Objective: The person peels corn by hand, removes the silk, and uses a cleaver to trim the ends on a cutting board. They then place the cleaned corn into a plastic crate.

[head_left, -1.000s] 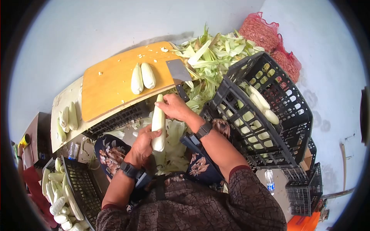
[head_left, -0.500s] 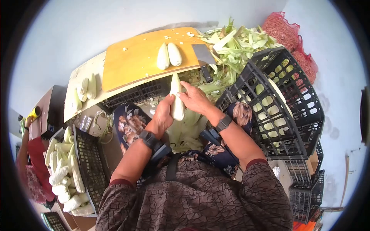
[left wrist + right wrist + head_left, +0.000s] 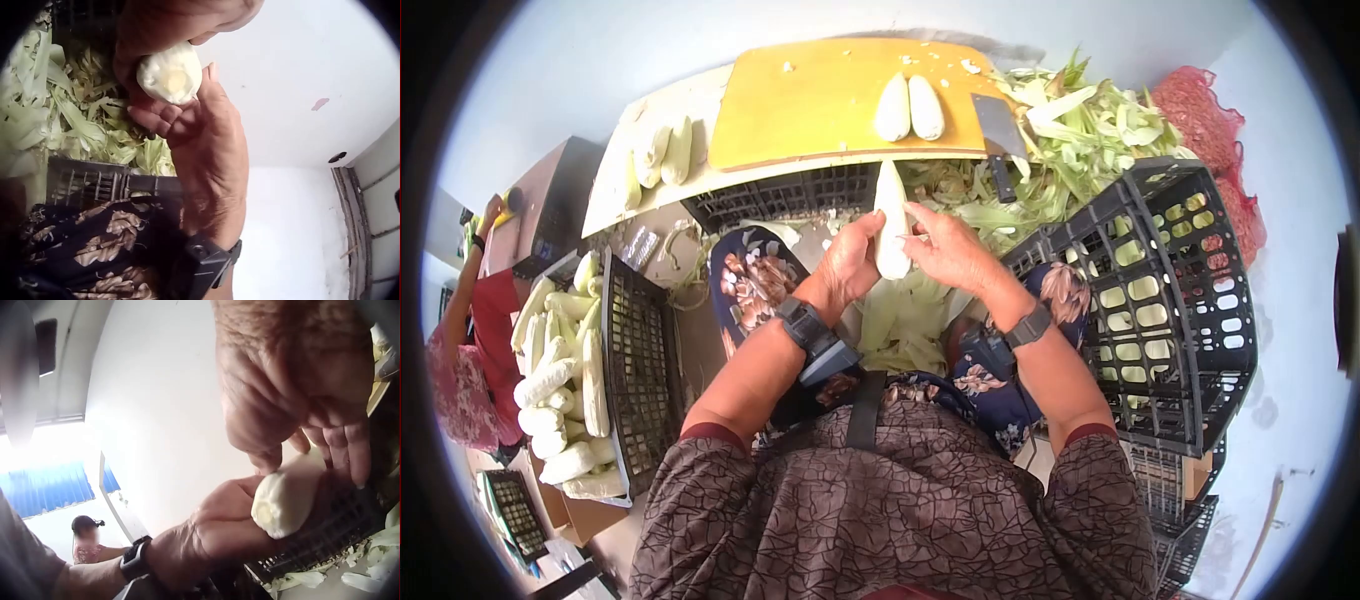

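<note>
A pale, husked ear of corn (image 3: 890, 190) stands nearly upright between both hands in the head view, tip away from me. My left hand (image 3: 847, 265) grips its lower part from the left, fingers around it. My right hand (image 3: 960, 252) holds it from the right, thumb and fingers on the husk's side. In the left wrist view the cut butt end of the ear (image 3: 172, 78) shows, with the left hand (image 3: 209, 131) beneath. The right wrist view has the right hand (image 3: 290, 394) over the ear (image 3: 284, 497), thumb at its near side.
A yellow board (image 3: 810, 100) bears two ears (image 3: 925, 108) and a cleaver (image 3: 997, 128). Loose husks (image 3: 1090, 115) pile beside it. Black crates stand left (image 3: 640, 370) and right (image 3: 1140, 300), the left one beside heaped corn (image 3: 565, 370). Another person (image 3: 475, 350) is far left.
My right hand has moved from near the ear's tip down to its lower side. The left hand keeps holding the lower part. The head view has turned left.
</note>
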The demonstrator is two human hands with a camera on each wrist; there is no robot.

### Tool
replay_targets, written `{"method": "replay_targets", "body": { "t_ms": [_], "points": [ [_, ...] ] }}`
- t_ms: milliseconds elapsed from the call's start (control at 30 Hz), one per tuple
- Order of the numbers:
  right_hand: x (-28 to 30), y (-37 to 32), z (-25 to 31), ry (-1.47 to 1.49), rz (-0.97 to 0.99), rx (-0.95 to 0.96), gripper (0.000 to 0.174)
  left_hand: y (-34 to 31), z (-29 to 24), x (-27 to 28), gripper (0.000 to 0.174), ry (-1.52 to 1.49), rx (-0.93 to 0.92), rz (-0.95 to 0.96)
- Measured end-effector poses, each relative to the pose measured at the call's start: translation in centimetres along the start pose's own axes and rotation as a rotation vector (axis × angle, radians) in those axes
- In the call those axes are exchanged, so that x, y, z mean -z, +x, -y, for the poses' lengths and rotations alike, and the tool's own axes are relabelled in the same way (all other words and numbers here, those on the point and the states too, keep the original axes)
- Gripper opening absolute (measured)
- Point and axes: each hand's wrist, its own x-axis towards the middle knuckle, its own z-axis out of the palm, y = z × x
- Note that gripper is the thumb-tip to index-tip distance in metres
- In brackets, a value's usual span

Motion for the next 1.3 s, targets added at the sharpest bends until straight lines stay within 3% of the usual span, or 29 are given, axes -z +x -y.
{"method": "replay_targets", "body": {
  "t_ms": [167, 267, 400, 467, 700, 767, 1033, 1100, 1200, 1300],
  "points": [
    [0.9, 2.7, 0.0, -0.002, 0.131, 0.000, 0.034, 0.7, -0.4, 1.0, 0.039, -0.080, 0.017, -0.038],
    [0.2, 3.2, -1.3, 0.494, 0.118, -0.130, 0.029, 1.0, -0.6, 0.6, 0.043, -0.145, 0.006, 0.025],
    [0.2, 2.6, -1.8, 0.526, 0.081, -0.193, 0.029, 1.7, -0.1, 0.3, 0.043, -0.147, 0.045, -0.008],
    [0.3, 2.6, -2.7, 0.259, 0.007, -0.092, 0.028, 2.0, 0.1, -0.2, 0.043, -0.145, 0.054, -0.027],
    [1.8, 1.5, -1.9, 0.032, 0.014, -0.046, 0.020, 3.4, 1.4, 0.7, 0.042, -0.093, 0.090, -0.002],
    [2.1, 1.2, -1.8, -0.152, 0.025, 0.003, 0.024, 3.4, 1.7, 0.5, 0.041, -0.073, 0.097, -0.020],
    [2.0, 1.0, -2.3, -0.195, -0.082, -0.076, 0.025, 2.8, 1.9, -0.7, 0.036, 0.045, 0.078, -0.109],
    [2.3, 1.2, -2.2, -0.230, -0.158, -0.099, 0.027, 2.9, 2.1, 0.1, 0.034, 0.121, 0.010, 0.092],
    [2.9, 1.6, -2.4, -0.189, -0.255, -0.329, 0.048, 2.3, 2.0, -0.3, 0.041, 0.086, -0.021, 0.149],
    [2.5, 1.8, -3.5, -0.019, -0.444, -0.247, 0.034, 2.0, 1.8, -0.3, 0.047, 0.047, -0.047, 0.222]
  ]
}}
